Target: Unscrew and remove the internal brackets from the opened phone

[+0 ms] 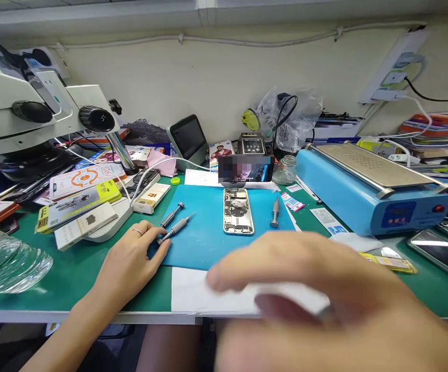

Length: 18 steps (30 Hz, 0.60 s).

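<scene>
My left hand rests at the left edge of the blue mat, its thumb and index finger closed around the handle end of a grey screwdriver. A second, darker screwdriver lies just beyond its fingers. Large and blurred in the foreground is my right hand, raised close to the camera with bent fingers. A dark reddish shape shows between them, too smeared to name. On the mat lies an opened phone with its inner parts exposed. Another screwdriver stands to its right.
Behind the mat, a phone plays a video on its side. A blue heating machine takes up the right. At left are a microscope, stacked boxes and clear plastic. A smart display stands by the wall.
</scene>
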### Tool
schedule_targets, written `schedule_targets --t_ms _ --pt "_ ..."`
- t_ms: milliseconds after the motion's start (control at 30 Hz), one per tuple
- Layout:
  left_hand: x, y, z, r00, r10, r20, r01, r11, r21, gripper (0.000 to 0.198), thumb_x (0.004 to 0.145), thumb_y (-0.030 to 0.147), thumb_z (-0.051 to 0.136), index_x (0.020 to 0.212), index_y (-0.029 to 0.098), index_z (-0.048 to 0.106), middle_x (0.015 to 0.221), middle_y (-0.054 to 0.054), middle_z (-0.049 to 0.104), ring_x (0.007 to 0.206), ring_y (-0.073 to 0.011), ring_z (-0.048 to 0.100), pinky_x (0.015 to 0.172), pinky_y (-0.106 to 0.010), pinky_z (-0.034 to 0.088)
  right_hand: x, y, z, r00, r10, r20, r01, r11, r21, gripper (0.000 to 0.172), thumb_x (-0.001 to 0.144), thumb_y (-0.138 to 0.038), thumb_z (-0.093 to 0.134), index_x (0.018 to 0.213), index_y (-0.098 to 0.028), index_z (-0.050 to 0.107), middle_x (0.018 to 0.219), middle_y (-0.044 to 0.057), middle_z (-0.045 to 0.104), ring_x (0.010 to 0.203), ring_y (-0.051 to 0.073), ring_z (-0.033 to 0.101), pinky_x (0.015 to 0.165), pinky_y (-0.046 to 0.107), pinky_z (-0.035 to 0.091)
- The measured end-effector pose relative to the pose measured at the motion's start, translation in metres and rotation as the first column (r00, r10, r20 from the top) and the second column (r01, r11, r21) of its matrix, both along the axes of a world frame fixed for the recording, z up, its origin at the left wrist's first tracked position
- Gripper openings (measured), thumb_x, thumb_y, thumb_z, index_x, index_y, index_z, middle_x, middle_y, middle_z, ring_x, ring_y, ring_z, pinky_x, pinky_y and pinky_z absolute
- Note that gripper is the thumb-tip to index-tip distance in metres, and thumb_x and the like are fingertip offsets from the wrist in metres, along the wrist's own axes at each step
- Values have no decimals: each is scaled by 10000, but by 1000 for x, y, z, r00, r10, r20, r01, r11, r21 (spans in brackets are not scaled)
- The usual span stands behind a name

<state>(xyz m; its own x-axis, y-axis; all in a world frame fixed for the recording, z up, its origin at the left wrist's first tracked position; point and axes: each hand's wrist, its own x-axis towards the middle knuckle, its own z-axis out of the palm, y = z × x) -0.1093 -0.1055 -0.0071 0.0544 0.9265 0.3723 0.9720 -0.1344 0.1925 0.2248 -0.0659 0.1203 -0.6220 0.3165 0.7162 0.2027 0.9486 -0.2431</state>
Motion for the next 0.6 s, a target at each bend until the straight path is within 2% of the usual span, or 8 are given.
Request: schedule_targets --t_ms 33,100,167,233,433,533,600 --pt "0 0 0 1000 -6 -11 6 1000 7 381 1126 480 434 1130 232 724 1097 -76 712 1013 -269 717 878 -403 554 -2 10 -1 1000 17 19 -17 1000 -8 521 995 -223 726 1408 -540 730 1135 -86 878 1100 248 838 849 371 747" --pt "-1 2 1 999 -12 -40 13 1000 24 371 1126 458 435 1082 231 724 1085 -74 724 997 -267 715 870 -400 546 -5 35 -7 995 95 34 -95 995 6 543 1062 -65 548 1477 -394 667 1226 -22 861 1050 181 843 894 307 721" --pt "-1 4 3 997 -19 -79 22 999 36 357 1129 427 436 1047 227 721 1072 -72 735 984 -269 711 869 -404 536 -7 60 -18 995 31 91 -38 996 79 375 1091 -103 564 1381 -297 700 1146 26 864 1016 187 840 878 303 698" --pt "1 6 5 991 -35 -127 40 998 39 364 1134 398 420 1024 220 717 1040 -74 737 957 -275 707 855 -412 528 -9 83 -30 993 -11 121 -1 995 101 297 1099 -124 561 1315 -247 726 1133 63 863 1000 210 836 851 325 688" --pt "4 9 9 968 -65 -241 77 996 42 345 1135 348 414 978 224 694 959 -59 724 864 -271 707 781 -409 501 -2 118 -58 970 -86 229 60 991 118 282 1087 -159 538 1172 -208 803 1107 96 871 1032 254 827 910 385 667" --pt "4 9 9 964 -38 -263 58 996 66 313 1130 337 429 973 218 673 950 -51 721 847 -264 712 769 -405 494 13 131 -64 946 -183 268 173 983 57 313 1112 -202 496 1200 -198 796 1135 123 861 1060 267 813 942 419 656" --pt "4 8 9 963 -12 -271 34 996 78 286 1117 328 448 954 218 656 920 -45 708 818 -263 711 736 -404 483 26 140 -65 909 -246 336 265 964 -9 293 1137 -255 505 1236 -186 772 1114 114 846 1005 245 804 916 423 659"
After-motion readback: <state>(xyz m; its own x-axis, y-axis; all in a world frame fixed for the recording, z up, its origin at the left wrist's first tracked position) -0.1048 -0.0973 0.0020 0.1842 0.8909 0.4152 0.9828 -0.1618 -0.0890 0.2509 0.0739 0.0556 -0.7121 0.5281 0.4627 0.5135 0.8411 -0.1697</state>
